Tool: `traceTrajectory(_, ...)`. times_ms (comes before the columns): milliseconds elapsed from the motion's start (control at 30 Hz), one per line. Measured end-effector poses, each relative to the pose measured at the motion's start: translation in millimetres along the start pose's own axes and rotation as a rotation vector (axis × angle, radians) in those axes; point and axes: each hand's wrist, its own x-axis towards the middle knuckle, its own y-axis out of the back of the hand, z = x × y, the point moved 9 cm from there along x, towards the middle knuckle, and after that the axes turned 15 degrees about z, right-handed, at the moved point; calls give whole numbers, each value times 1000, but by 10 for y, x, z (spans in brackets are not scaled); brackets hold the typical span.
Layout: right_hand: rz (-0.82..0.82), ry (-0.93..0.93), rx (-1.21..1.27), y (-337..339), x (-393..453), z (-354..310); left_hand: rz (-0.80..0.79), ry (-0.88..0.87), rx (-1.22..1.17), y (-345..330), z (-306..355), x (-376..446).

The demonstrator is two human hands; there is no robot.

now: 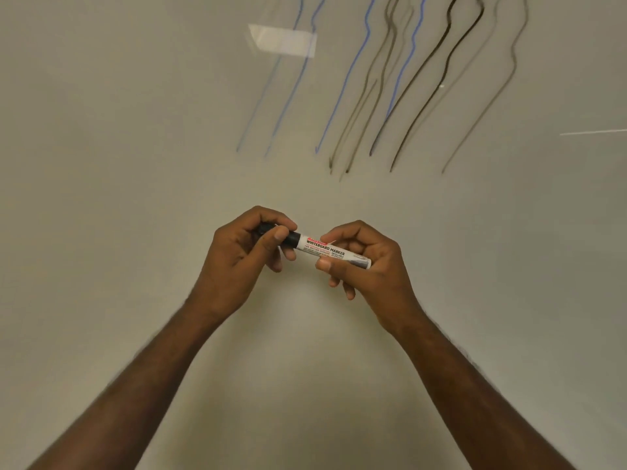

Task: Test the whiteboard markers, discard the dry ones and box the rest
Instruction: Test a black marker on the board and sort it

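Observation:
A white-barrelled whiteboard marker (pixel 325 250) with black print lies nearly level between both hands, in front of the whiteboard (pixel 135 164). My left hand (pixel 244 252) grips its black cap (pixel 292 239) with thumb and curled fingers. My right hand (pixel 366 262) pinches the barrel near its black rear end. The cap sits against the barrel; the tip is hidden.
Several wavy blue and black test strokes (pixel 390 89) run down the upper part of the board. A bright rectangular light reflection (pixel 281 39) sits at the upper middle. A thin white streak (pixel 593 132) shows at the right edge.

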Motion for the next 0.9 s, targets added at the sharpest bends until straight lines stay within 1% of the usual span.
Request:
traceTrajectory(133,-64,-70,-49,-159,-249,301,-89,95,63,240,-313,-264)
traceTrajectory(300,-102,-178,-123,-360,-569,741,-160,232,178,533,-702,-659)
traceTrajectory(467,-149,-286,-167,-555,-900,1150,-184,347,258,788,-1028,-1053)
traceTrajectory(600,-203,-334,-190,-731,-1179,1427,-200,437,283,978,-1299,-1385)
traceTrajectory(733,-215,-387,-245,-848,-1595,1878,-218,596,299,1231,-1709,-1832)
traceTrajectory(800,-211,-431,-270,-902,-1864,2147,-257,668,318,1345,-1946,-2112)
traceTrajectory(900,-246,-482,-318,-991,-2258,2512,-324,755,372,1481,-2261,-2563)
